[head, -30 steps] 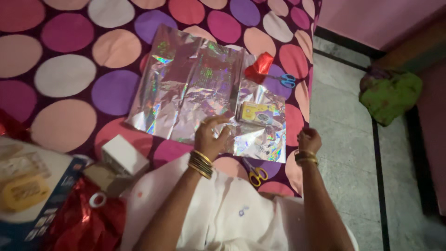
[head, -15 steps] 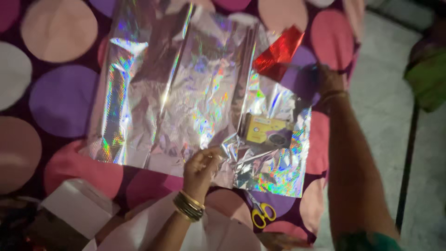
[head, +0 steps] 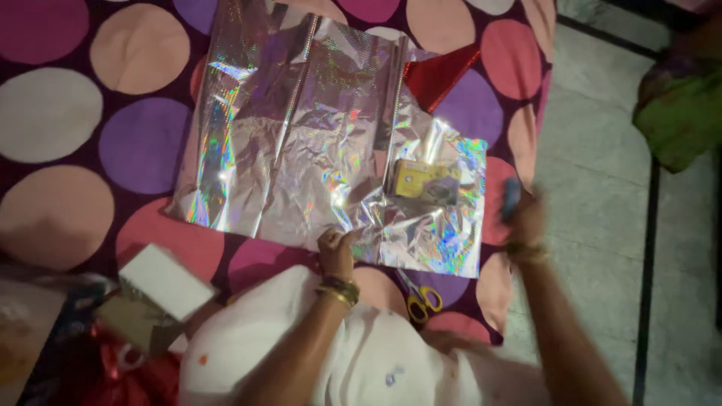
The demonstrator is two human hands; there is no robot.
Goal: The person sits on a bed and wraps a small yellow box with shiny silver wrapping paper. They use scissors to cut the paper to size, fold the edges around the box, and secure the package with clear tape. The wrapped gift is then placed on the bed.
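Holographic foil sheet [head: 301, 143] spread on a polka-dot bedcover [head: 90, 113].
Left hand [head: 336, 252] pinches its edge; blurred right hand [head: 523, 218] grips blue-handled scissors [head: 511, 197]; one yellow box [head: 425, 180], one yellow-handled scissors [head: 421, 302].

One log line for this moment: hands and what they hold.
left hand: pinching holographic sheet near edge | right hand: blurred, holding blue-handled scissors | yellow box: on sheet

A wrapping sheet [head: 301, 143] lies spread on the bedcover [head: 90, 113]. A small box [head: 426, 181] rests on the sheet's right part, and a folded foil piece [head: 438, 75] lies beyond it at the sheet's far right corner. The left hand [head: 335, 252] sits on the sheet's near edge; scissors [head: 420, 302] lie just right of that wrist. The right hand [head: 524, 218] hovers right of the sheet, holding a blurred object [head: 511, 197]. A carton [head: 165, 281] lies at the near left, a cloth bundle [head: 677, 120] on the floor at far right
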